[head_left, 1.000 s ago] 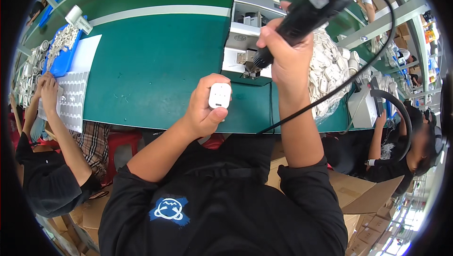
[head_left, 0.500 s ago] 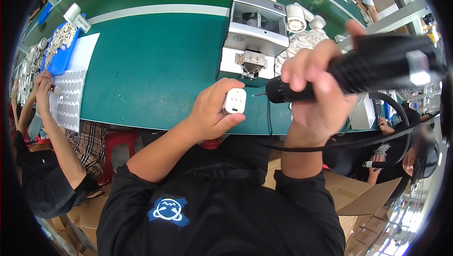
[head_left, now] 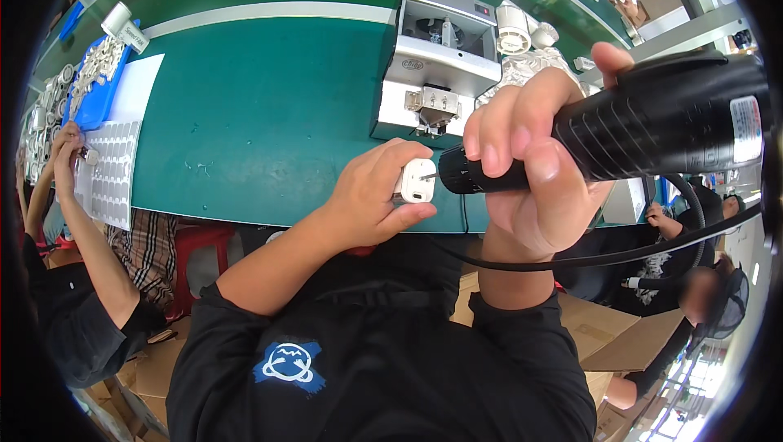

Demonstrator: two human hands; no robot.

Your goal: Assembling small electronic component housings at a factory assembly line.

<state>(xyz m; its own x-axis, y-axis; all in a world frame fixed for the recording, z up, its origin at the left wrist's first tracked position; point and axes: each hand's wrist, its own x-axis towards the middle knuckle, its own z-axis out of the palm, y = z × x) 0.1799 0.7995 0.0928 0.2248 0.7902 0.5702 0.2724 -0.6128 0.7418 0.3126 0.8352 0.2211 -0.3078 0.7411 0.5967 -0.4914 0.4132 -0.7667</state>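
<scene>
My left hand [head_left: 371, 193] is closed round a small white plastic housing [head_left: 418, 183], its end face turned to the right. That face has small holes and a dark slot near its lower edge. In my right hand [head_left: 542, 156] is a black electric screwdriver [head_left: 652, 120], held level with the fingers wrapped round its front part. Its thin bit [head_left: 430, 176] reaches the end face of the housing. Whether a screw sits at the tip is too small to tell.
A grey screw feeder machine [head_left: 440, 59] stands behind my hands. White plastic parts [head_left: 530, 67] are heaped to its right. A black cable [head_left: 522, 264] crosses below the screwdriver. At left, a co-worker's hands [head_left: 67, 148] are near a blue tray [head_left: 102, 95] and a sheet of pale pieces [head_left: 110, 169].
The screwdriver has moved left, bringing its bit from a gap beside the housing onto its end face. My left hand has shifted slightly right with the housing.
</scene>
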